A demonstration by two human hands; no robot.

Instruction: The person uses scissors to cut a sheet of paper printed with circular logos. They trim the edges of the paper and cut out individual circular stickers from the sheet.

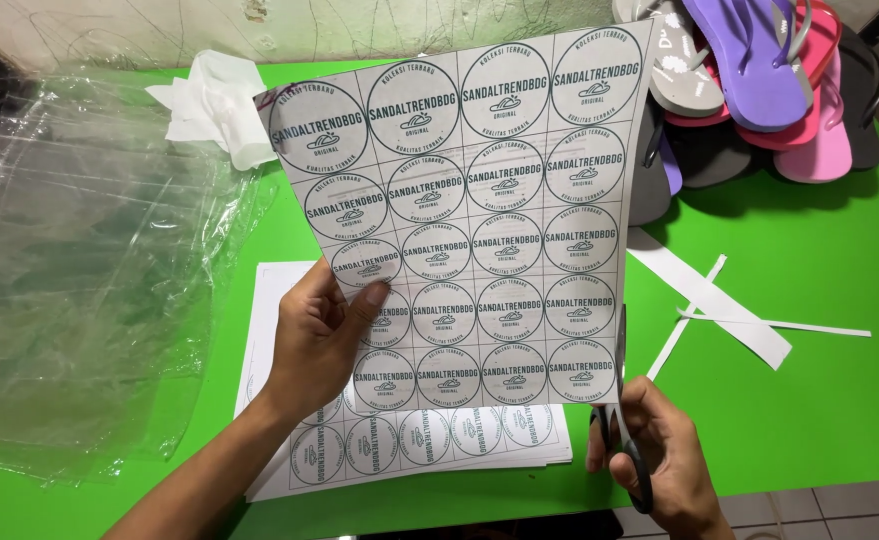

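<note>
The sheet of round printed labels (480,220) is up in the centre of the frame, held clear of the green bench (820,400) and curling slightly at its top left corner. It carries rows of circular labels in a ruled grid. The left hand (315,340) pinches the sheet's lower left edge, thumb on the printed face and fingers behind. The right hand (660,455), at the lower right of the frame, is clenched round the handles of a pair of scissors (628,420), whose blades run up along the sheet's right edge; whether they are biting into the paper cannot be told from here.

Beneath the raised sheet, flat on the bench, lies a stack of more label sheets (430,440). To the right of centre, narrow white paper strips (730,310) lie crossed over one another. A heap of foam sandals (760,80) in purple, pink, grey and black fills the upper right corner. Clear plastic bags (80,270) spread wide over the left side, and a crumpled white cloth (215,105) sits at the upper left, just beside the sheet's curled corner.
</note>
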